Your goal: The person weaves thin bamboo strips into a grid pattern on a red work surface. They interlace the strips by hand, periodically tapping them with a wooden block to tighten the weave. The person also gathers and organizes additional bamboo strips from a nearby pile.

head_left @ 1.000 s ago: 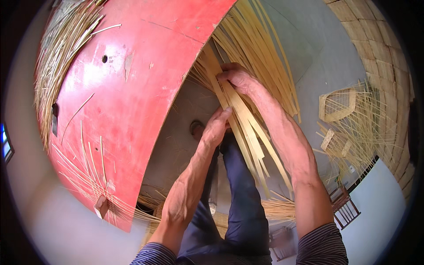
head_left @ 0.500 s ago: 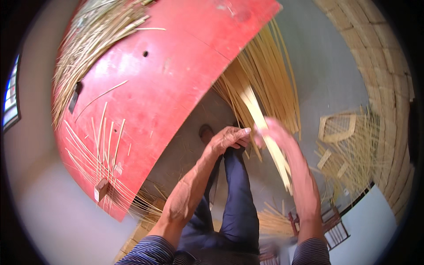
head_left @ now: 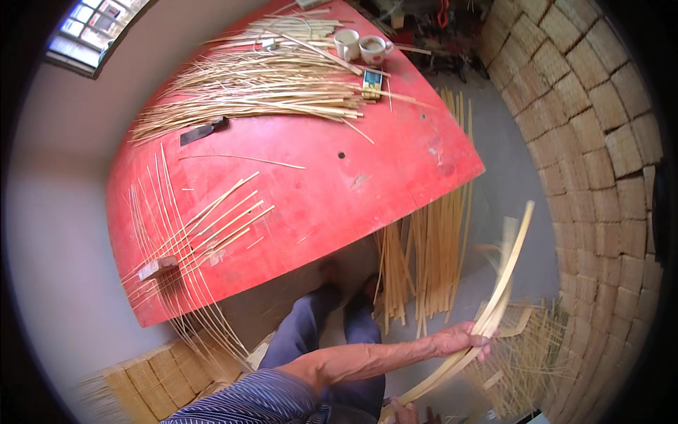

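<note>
My left hand (head_left: pixel 462 340) reaches across to the right, fingers wrapped round a bundle of long, flat, pale bamboo strips (head_left: pixel 503 284). The strips rise and bend beyond the hand, their upper ends smeared by motion. At the lower edge, my right hand (head_left: pixel 407 413) is closed at the strips' near end, partly cut off by the picture. On the red table (head_left: pixel 304 194), a woven fan of thin splints (head_left: pixel 187 244) lies under a small block (head_left: pixel 158 267).
Many splints (head_left: pixel 261 92), a dark blade-like tool (head_left: pixel 203 131) and two cups (head_left: pixel 373 49) are on the table. Wide strips (head_left: pixel 438 261) hang or stand beside its edge. Stacked woven squares (head_left: pixel 593 134) line the right; loose splints (head_left: pixel 530 360) lie below them.
The view has swung, showing more of the table. My left hand has gone from near my knee to gripping the strips at the right; my right hand has dropped to the lower edge.
</note>
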Motion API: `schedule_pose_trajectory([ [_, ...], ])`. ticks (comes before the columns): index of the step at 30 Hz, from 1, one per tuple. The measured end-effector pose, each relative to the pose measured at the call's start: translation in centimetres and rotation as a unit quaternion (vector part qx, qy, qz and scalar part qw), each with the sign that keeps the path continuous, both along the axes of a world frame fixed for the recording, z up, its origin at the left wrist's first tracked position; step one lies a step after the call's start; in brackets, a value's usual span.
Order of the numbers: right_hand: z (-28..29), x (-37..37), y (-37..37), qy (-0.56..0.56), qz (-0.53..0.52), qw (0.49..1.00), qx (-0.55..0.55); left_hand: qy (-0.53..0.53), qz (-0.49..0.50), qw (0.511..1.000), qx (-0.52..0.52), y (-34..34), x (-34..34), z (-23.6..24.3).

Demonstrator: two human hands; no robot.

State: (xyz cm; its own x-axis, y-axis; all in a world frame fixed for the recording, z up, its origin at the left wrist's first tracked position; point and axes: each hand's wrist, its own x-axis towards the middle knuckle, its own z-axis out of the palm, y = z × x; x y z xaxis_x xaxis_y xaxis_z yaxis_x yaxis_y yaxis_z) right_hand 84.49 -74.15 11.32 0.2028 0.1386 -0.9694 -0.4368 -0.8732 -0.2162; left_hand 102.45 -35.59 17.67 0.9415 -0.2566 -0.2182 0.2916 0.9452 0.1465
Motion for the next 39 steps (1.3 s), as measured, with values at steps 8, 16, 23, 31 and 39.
schedule_pose_trajectory([
  [8,8.2,16.3,30.1,-0.116,0.085,0.961,0.235,-0.159,0.128,0.959,0.197,21.4,-2.9,13.9],
  [16,9.1,18.2,58.1,-0.138,0.190,0.902,0.363,-0.068,0.361,0.834,0.413,50.1,-10.2,13.1],
  [23,1.7,19.3,78.9,-0.378,0.275,0.787,0.404,0.388,0.335,0.598,0.616,52.7,-22.3,-0.7],
  [31,-0.8,22.7,76.7,-0.506,0.292,0.748,0.315,0.406,0.150,0.757,0.489,29.8,-28.1,-3.9],
  [39,-4.9,28.6,70.7,-0.518,0.358,0.720,0.291,0.454,0.157,0.712,0.513,30.8,-20.8,-8.7],
])
